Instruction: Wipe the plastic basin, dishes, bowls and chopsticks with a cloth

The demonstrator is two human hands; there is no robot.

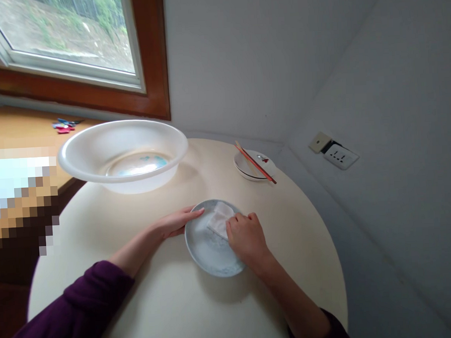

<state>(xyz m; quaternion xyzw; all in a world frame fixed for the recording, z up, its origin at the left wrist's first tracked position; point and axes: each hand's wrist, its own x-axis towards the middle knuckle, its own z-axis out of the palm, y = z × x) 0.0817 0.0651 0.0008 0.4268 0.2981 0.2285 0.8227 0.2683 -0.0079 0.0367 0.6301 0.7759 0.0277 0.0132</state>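
Observation:
A round, pale grey-blue plate point(205, 251) is held just over the near middle of the round table. My left hand point(179, 221) grips its left edge, the thumb on the rim and the fingers underneath. Against the plate's inner face lies a white cloth or folded tissue point(218, 219). The curled fingers of my right hand point(247, 236) pinch the right side of this cloth. That hand covers the plate's right part.
On the cream table point(160, 303), a large translucent basin point(143, 186) stands at the back left. Chopsticks point(256, 163) lie across a small white bowl point(244, 172) at the back right. A wooden desk point(19, 124) adjoins on the left; walls close off the back and right.

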